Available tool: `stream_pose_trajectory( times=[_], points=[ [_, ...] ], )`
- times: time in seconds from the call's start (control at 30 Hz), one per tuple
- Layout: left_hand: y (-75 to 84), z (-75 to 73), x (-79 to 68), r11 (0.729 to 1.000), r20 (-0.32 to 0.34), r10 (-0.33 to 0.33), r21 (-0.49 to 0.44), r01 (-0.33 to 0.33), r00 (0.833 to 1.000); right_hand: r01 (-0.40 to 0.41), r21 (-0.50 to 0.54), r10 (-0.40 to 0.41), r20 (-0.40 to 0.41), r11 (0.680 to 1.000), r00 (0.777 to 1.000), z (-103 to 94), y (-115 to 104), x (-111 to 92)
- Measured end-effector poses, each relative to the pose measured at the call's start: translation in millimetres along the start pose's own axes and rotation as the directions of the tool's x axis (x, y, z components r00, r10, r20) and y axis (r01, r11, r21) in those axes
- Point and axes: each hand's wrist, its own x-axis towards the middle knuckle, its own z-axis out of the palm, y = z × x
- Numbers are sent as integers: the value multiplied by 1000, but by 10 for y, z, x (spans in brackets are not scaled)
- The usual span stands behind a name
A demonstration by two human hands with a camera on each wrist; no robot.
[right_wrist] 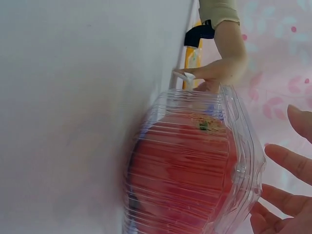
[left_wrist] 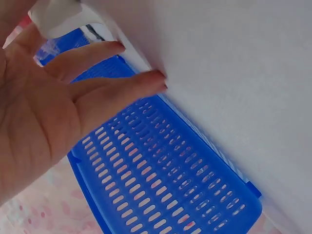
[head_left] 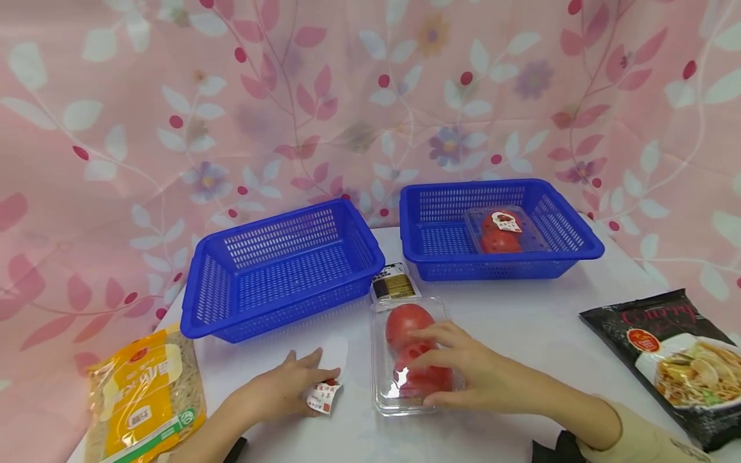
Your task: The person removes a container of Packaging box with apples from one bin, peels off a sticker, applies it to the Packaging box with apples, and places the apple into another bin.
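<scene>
Fingers apart, my right hand (head_left: 466, 370) lies over the right side of a clear box (head_left: 379, 379), its tips at the lid but not closed round it; whether more than one tip bears on the plastic, I cannot tell. The box sits near the middle of the desk (head_left: 521, 334), its long axis running away from me toward the far edge. It is left of my right palm and right of my left hand (head_left: 286, 389), so it stands between the two, with my right much the nearer. My left thumb and forefinger pinch a label (head_left: 323, 397), just off the box's left side, while the other fingers reach out fairly straight.

Thin, glossy plastic makes the box: finely ribbed walls, a flat flange where lid meets base. Inside, two red fruits (head_left: 408, 326), round and smooth, sit in line along its length. Just beyond its far end lies a small black-and-gold packet (head_left: 395, 283).

Toward the desk's far edge stand a left basket (head_left: 278, 312) and a right basket (head_left: 486, 269), both rigid blue plastic pierced with slots; the right one holds another fruit box (head_left: 535, 241). Crinkly yellow film wraps a bag (head_left: 141, 399) along the left edge, and a shiny black noodle pouch (head_left: 666, 360) lies at the right edge.
</scene>
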Motion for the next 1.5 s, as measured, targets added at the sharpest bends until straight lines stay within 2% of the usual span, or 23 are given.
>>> stream_pose_trajectory(
  times=[0.07, 0.17, 0.3, 0.4, 0.5, 0.57, 0.6, 0.8, 0.93, 0.97, 1.03, 1.2, 1.27, 1.37, 1.43, 1.5],
  points=[
    [-22, -21, 11, 998, -36, 55, -3, -55, 998, 6, 2, -6, 12, 1000, 1000, 0, -4, -8],
    [-46, -46, 15, 991, -118, 127, -17, -130, 985, 0, 9, 0, 23, 1000, 1000, -8, -9, -16],
    [-40, -80, 24, 983, -208, 161, -48, -175, 965, 4, 25, -4, 24, 1000, 1000, -10, -5, -8],
    [-4, -94, 37, 975, -260, 201, -40, -219, 944, 37, 27, -37, 10, 999, 999, -2, -14, 9],
    [57, -103, 43, 960, -307, 259, -26, -280, 916, 96, 24, -96, -16, 995, 995, 11, -35, 38],
    [107, -113, 40, 951, -326, 285, -22, -308, 901, 123, 31, -122, -31, 992, 992, 21, -55, 61],
    [132, -120, 34, 949, -327, 289, -28, -315, 900, 139, 29, -138, -39, 990, 990, 25, -63, 71],
    [273, -167, -19, 941, -325, 280, -92, -325, 903, 173, -1, -173, -65, 985, 983, 47, -106, 109],
    [379, -193, -77, 911, -369, 309, -151, -384, 877, 159, 20, -157, -79, 987, 984, 66, -139, 136],
    [411, -198, -92, 898, -385, 325, -163, -410, 864, 150, 33, -147, -86, 988, 985, 71, -150, 144],
    [482, -207, -115, 867, -429, 368, -162, -471, 825, 144, 47, -138, -110, 989, 984, 80, -176, 159],
    [673, -237, -99, 802, -570, 441, -97, -590, 693, 170, 76, -151, -211, 983, 966, 104, -246, 193],
    [741, -255, -68, 797, -619, 424, -92, -597, 661, 214, 69, -190, -260, 974, 947, 110, -273, 218],
    [828, -289, -2, 792, -669, 400, -91, -603, 626, 303, 21, -280, -328, 953, 902, 112, -305, 271],
    [879, -312, 46, 781, -678, 398, -103, -616, 618, 350, -9, -329, -358, 937, 874, 112, -317, 307],
    [925, -335, 97, 755, -679, 408, -126, -644, 611, 373, -35, -357, -385, 927, 851, 115, -317, 330]
  ],
)
